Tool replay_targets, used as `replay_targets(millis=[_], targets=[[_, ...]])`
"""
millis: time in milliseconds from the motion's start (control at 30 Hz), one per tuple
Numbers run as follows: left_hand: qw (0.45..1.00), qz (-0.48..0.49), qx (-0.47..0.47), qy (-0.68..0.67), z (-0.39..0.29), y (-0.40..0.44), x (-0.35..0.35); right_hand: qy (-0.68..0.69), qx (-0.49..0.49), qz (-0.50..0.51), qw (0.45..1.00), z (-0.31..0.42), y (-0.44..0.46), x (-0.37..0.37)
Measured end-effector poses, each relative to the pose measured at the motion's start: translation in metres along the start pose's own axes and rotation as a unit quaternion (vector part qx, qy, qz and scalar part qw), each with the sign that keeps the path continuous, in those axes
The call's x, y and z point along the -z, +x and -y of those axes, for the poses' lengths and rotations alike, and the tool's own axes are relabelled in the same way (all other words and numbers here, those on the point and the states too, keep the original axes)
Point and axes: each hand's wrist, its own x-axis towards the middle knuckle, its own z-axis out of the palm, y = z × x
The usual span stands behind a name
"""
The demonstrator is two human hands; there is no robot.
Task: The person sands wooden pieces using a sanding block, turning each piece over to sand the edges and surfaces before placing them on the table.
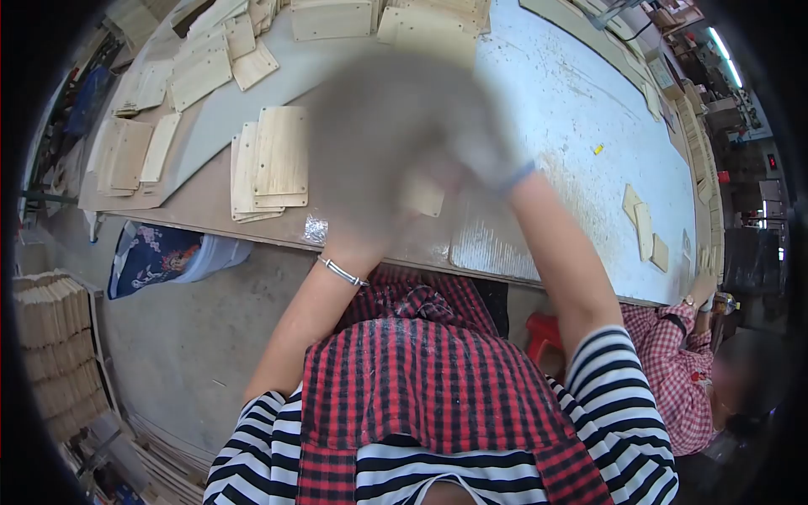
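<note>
Board spot: the pale wooden board [425, 198] is mid-frame between the two hands, near the front edge of the surface [555, 105]. Can't tell if it's lifted or resting there.
Left hand: the left hand [369, 229] reaches in from lower left and mostly vanishes into a big grey blur [362, 143]. It's close to the board, but honestly can't tell if its fingers are apart, together or clamped on anything.
Right hand: the right hand [481, 147] is up and right of the board, pale and smeary, blue band [518, 175] at the wrist. Looks near the board's top end; can't tell what those fingers are doing either.
Slip risk: if the grip on that board is loose or off-center, I'd guess it could drop and ding a corner, or slide off the front edge.
Stack risk: the neat-ish stack [273, 160] left of center sits fanned and uneven, so a stray elbow or left forearm could probably knock it crooked.
Board looks: light, flat, squared-off bottom end, what looks like a small dark dot near the lower corner. Upper part is lost in the blur.
</note>
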Motion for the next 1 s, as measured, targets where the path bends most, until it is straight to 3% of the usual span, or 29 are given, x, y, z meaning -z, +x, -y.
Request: replay_targets(millis=[33,167,233,300,333,367,433,467,500,533,567,633,700,767,867,900,933,967,1000], targets=[[0.999,0.04,0.022,-0.027,0.001,0.002,0.001,-0.033,0.03,-0.006,0.999,0.016,-0.014,0.001],[0.998,0.036,0.001,-0.059,-0.005,0.007,0.003,-0.093,0.019,-0.029,0.995,0.012,-0.011,-0.019],[0.996,0.072,0.014,0.049,-0.021,0.012,0.006,-0.091,-0.017,-0.03,0.995,-0.005,0.016,-0.019],[0.993,0.05,0.005,0.103,-0.011,0.005,-0.01,-0.053,-0.09,-0.033,0.994,-0.015,0.037,-0.008],[0.994,0.043,0.011,0.099,-0.007,0.003,-0.017,0.04,-0.198,-0.041,0.979,-0.02,0.045,-0.005],[0.995,0.036,0.019,0.092,-0.004,0.002,-0.024,0.037,-0.194,-0.045,0.979,-0.034,0.039,-0.009],[0.995,-0.031,-0.021,0.096,-0.003,-0.002,-0.039,-0.041,-0.069,-0.17,0.982,-0.074,0.015,-0.021],[0.989,-0.088,-0.058,0.101,-0.005,-0.004,-0.043,-0.073,-0.069,-0.263,0.959,-0.069,0.004,-0.009],[0.989,-0.087,-0.059,0.101,-0.01,-0.005,-0.039,-0.073,-0.071,-0.264,0.959,-0.056,-0.006,0.008],[0.993,-0.074,-0.052,0.075,-0.019,-0.004,-0.03,0.126,-0.206,-0.265,0.933,-0.041,-0.016,0.028],[0.996,-0.062,-0.047,0.049,-0.027,-0.002,-0.022,0.318,-0.328,-0.253,0.853,-0.033,-0.026,0.04],[0.995,-0.053,-0.039,0.069,-0.036,0.001,-0.009,0.325,-0.313,-0.305,0.839,-0.035,-0.045,0.045],[0.984,-0.002,-0.044,0.172,-0.04,-0.001,-0.004,0.333,-0.294,-0.348,0.825,-0.038,-0.059,0.044],[0.99,-0.031,-0.076,0.118,-0.029,-0.004,-0.013,0.37,-0.293,-0.337,0.815,-0.038,-0.066,0.042],[0.975,-0.014,-0.15,0.162,-0.027,-0.005,-0.007,0.377,-0.28,-0.319,0.824,-0.026,-0.07,0.036],[0.982,0.019,-0.107,0.156,-0.028,-0.004,0.002,0.378,-0.282,-0.318,0.823,-0.025,-0.072,0.034],[0.986,0.051,-0.064,0.148,-0.029,-0.002,0.006,0.305,-0.283,-0.286,0.863,-0.026,-0.074,0.033],[0.986,0.053,-0.062,0.147,-0.026,-0.002,0.004,0.23,-0.282,-0.25,0.897,-0.027,-0.076,0.031],[0.983,0.024,-0.08,0.163,-0.02,0.0,-0.001,0.236,-0.258,-0.274,0.896,-0.024,-0.074,0.025]])
